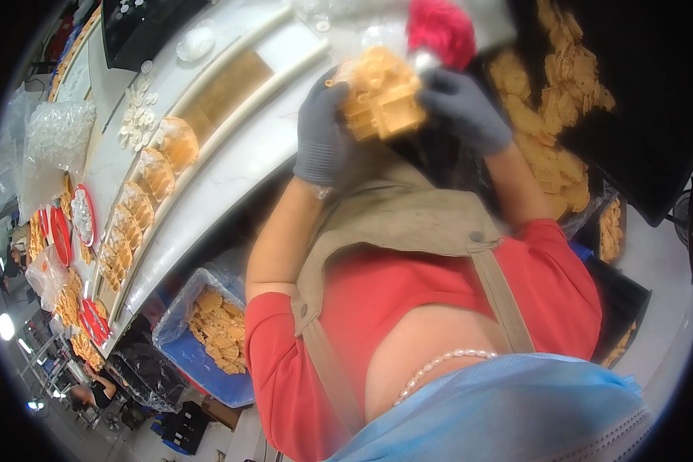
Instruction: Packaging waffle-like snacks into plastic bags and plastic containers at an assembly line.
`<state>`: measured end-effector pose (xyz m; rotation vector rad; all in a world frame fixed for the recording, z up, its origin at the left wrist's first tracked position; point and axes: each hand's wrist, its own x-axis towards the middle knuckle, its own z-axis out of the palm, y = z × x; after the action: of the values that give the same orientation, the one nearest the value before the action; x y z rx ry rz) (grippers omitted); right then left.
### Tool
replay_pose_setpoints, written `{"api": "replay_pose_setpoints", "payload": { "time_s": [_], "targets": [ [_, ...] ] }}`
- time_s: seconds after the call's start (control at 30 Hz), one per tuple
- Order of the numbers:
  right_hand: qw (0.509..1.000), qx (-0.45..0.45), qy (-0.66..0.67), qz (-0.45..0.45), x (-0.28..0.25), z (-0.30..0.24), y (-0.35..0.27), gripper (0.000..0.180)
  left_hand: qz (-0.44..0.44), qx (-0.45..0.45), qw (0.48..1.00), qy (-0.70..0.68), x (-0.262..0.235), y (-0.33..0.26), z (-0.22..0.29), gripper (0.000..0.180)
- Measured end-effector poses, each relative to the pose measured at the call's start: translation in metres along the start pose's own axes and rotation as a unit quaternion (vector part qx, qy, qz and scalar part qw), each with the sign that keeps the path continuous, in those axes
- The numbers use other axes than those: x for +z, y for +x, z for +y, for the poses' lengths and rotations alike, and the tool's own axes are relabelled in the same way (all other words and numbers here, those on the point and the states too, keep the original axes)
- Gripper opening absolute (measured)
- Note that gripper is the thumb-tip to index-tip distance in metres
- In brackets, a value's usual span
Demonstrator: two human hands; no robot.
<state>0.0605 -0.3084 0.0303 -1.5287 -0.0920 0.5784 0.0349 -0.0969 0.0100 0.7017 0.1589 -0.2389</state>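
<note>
A tan plastic moulded part (381, 96), blocky with round gear-like shapes on its upper face, is held up in front of the person's chest, above the edge of the white worktop (231, 165). The left hand (323, 131), in a grey glove, has its grip closed on the part's left side, fingers wrapped round the edge. The right hand (458, 108), also in a grey glove, has its grip closed on the part's right side, thumb and fingers pressed against it; a red fluffy thing (441, 29) shows just above that hand, blurred, and I cannot tell whether the hand holds it. Below the hands lie the person's bare forearms, a khaki apron (408, 215) over a red shirt, a string of white beads (439, 368), and a light blue face mask (508, 412) at the bottom edge. On the worktop to the left, a row of similar tan parts (142, 204) in clear wrapping runs along a long shallow channel, with a scatter of small white round pieces (137, 115) beside it and a clear bag of white pieces (54, 142) farther left. Under the worktop's edge stands a blue bin (212, 335) lined with clear plastic and holding flat tan pieces. To the right, a dark tray (639, 115) carries a heap of more tan pieces (550, 123).
</note>
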Motion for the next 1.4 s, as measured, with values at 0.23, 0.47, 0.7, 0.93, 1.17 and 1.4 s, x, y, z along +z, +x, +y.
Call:
{"api": "replay_pose_setpoints", "payload": {
  "time_s": [0.23, 0.47, 0.7, 0.93, 1.17, 1.4],
  "targets": [
    [1.0, 0.006, 0.016, 0.0, 0.003, 0.006, -0.001, 0.025, -0.051, -0.001, 0.998, -0.042, 0.013, -0.011, 0.004, 0.048],
    [0.993, -0.02, -0.106, 0.05, 0.021, 0.004, 0.001, 0.02, -0.031, 0.009, 0.999, 0.031, 0.005, -0.009, -0.007, 0.049],
    [0.988, -0.03, -0.152, 0.025, 0.021, 0.012, 0.008, 0.024, 0.003, 0.096, 0.976, 0.195, 0.008, -0.013, -0.001, 0.05],
    [0.938, -0.281, 0.018, 0.203, 0.041, 0.011, 0.025, 0.035, 0.011, 0.169, 0.942, 0.29, 0.014, -0.017, -0.008, 0.048],
    [0.9, -0.362, -0.132, 0.203, 0.057, -0.008, 0.028, 0.046, -0.019, 0.215, 0.915, 0.341, 0.024, -0.023, -0.021, 0.038],
    [0.916, -0.362, -0.017, 0.174, 0.058, -0.004, 0.036, 0.047, 0.003, 0.229, 0.898, 0.375, 0.021, -0.022, -0.026, 0.036]
  ]
}}
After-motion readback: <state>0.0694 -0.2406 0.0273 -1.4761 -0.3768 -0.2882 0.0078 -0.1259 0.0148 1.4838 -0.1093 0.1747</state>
